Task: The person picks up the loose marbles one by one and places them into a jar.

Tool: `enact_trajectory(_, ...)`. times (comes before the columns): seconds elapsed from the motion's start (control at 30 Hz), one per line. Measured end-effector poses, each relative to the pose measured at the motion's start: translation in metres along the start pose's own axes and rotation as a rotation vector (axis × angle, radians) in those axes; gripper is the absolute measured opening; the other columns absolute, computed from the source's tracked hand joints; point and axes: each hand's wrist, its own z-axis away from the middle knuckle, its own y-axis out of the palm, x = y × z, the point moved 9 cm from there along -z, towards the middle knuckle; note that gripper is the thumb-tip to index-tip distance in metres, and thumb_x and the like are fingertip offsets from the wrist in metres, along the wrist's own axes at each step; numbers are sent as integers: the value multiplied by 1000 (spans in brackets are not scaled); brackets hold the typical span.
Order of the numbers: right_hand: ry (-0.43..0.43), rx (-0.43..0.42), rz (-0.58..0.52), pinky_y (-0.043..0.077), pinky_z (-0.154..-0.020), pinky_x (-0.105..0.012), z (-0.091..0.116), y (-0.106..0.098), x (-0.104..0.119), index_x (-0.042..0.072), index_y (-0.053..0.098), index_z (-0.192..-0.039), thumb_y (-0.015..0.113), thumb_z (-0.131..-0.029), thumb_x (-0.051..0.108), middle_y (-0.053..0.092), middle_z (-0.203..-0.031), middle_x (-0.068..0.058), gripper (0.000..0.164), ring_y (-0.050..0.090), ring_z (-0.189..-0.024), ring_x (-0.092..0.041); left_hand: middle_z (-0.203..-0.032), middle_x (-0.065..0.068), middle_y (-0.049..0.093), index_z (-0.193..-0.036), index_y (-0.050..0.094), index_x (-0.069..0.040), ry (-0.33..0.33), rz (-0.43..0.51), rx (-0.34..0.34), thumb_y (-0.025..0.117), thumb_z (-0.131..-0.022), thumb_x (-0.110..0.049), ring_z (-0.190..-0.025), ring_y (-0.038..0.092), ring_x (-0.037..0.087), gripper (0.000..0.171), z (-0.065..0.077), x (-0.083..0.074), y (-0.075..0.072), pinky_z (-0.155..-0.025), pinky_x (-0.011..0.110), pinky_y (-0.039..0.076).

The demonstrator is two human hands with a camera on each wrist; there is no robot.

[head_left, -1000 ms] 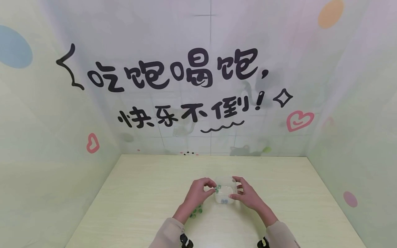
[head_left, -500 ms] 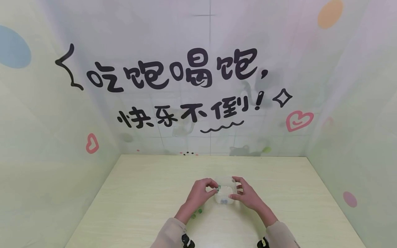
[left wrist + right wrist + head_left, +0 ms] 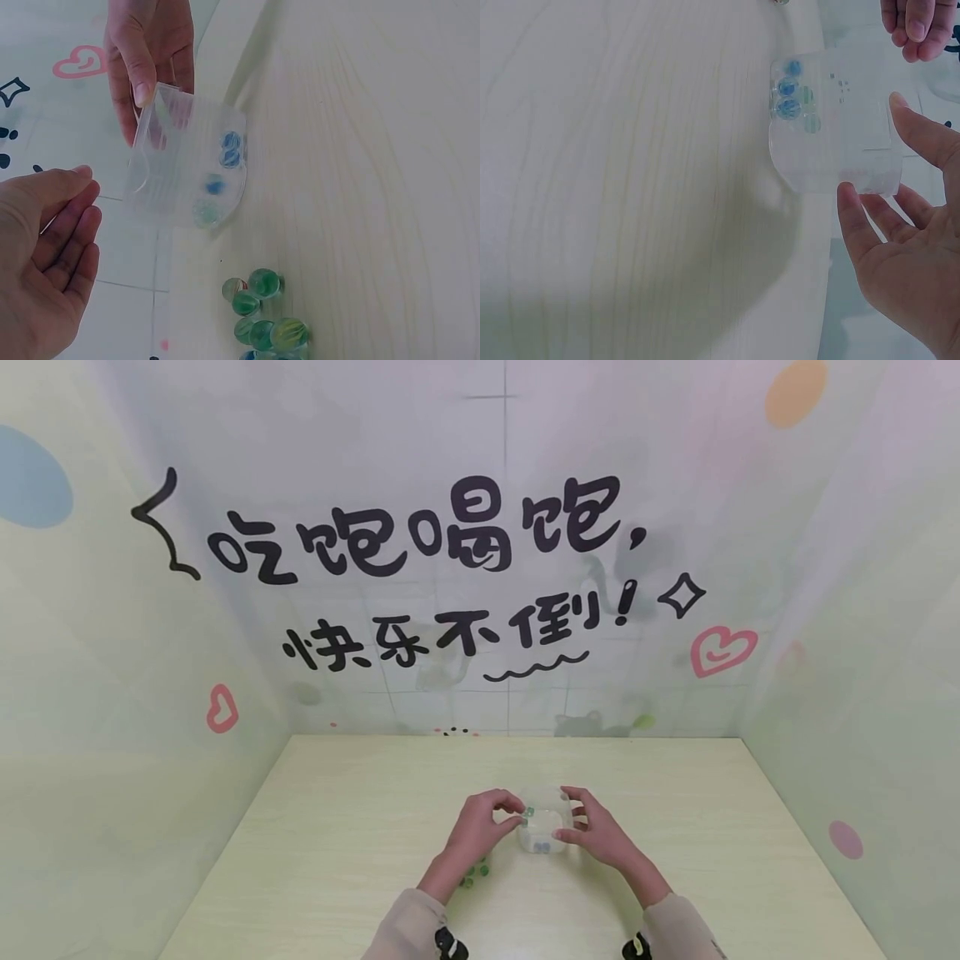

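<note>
My right hand (image 3: 596, 835) holds a clear plastic container (image 3: 546, 842) upright on the table, thumb and fingers spread around its right side. In the left wrist view, several blue marbles (image 3: 230, 148) and a pale green one (image 3: 206, 213) lie at its bottom. The right wrist view shows two green marbles (image 3: 810, 109) beside the blue. My left hand (image 3: 480, 822) is at the container's left rim, its fingers loosely bent and thumb near the index fingertip; no marble shows between them. Below the left wrist, several loose green marbles (image 3: 264, 283) are grouped on the table.
The pale wood-grain table (image 3: 360, 827) is enclosed by printed fabric walls at the back and both sides. Black lettering (image 3: 465, 635) runs across the back wall. Dark bands (image 3: 450, 943) sit at both sleeve cuffs.
My left hand moved slightly right to the container's rim, then drew back a little to the left. My right hand and the container have stayed in place.
</note>
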Motion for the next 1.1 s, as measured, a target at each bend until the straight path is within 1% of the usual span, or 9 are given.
enact_trajectory(0.17, 2, 0, -5, 53, -98, -46, 0, 0, 0, -2, 36, -147, 73, -89, 9, 45, -145, -23, 70, 55, -119, -38, -97, -2, 73, -100, 73, -14, -9, -16, -6, 73, -91, -15, -96, 66, 18, 10, 1, 3, -4, -85, 45, 57)
enact_trajectory(0.3, 8, -6, -4, 53, -98, -47, 0, 0, -1, -1, 37, -147, 74, -89, 9, 45, -145, -23, 70, 55, -118, -37, -97, -2, 73, -100, 73, -16, -22, -22, -7, 72, -91, -15, -97, 66, 18, 9, 3, 4, -7, -84, 41, 58)
enact_trajectory(0.47, 17, -6, -4, 53, -98, -47, 0, 0, -2, -1, 37, -147, 74, -89, 9, 45, -146, -23, 70, 55, -119, -37, -98, 0, 72, -101, 73, -13, -37, -9, -7, 72, -91, -13, -97, 66, 20, 10, 5, 7, -11, -88, 45, 57)
enact_trajectory(0.57, 21, -10, -1, 52, -98, -47, 1, -1, -2, -1, 37, -147, 74, -88, 8, 45, -146, -22, 70, 55, -119, -37, -97, 0, 72, -100, 72, -13, -35, -8, -15, 72, -91, -12, -96, 66, 19, 9, 6, 9, -14, -91, 47, 56)
enact_trajectory(0.83, 27, -9, 8, 53, -98, -46, 1, -1, -2, 0, 37, -148, 75, -88, 10, 45, -146, -21, 72, 54, -120, -37, -96, 1, 73, -101, 73, -10, -18, -1, -31, 72, -91, -11, -95, 67, 20, 10, 10, 16, -19, -89, 48, 56)
enact_trajectory(1.1, 22, -6, 3, 53, -97, -46, 0, 0, -2, -1, 37, -148, 74, -89, 9, 45, -146, -22, 71, 54, -120, -37, -97, 0, 73, -100, 73, -11, -38, -16, -31, 72, -91, -11, -95, 67, 19, 10, 14, 26, -21, -90, 48, 56)
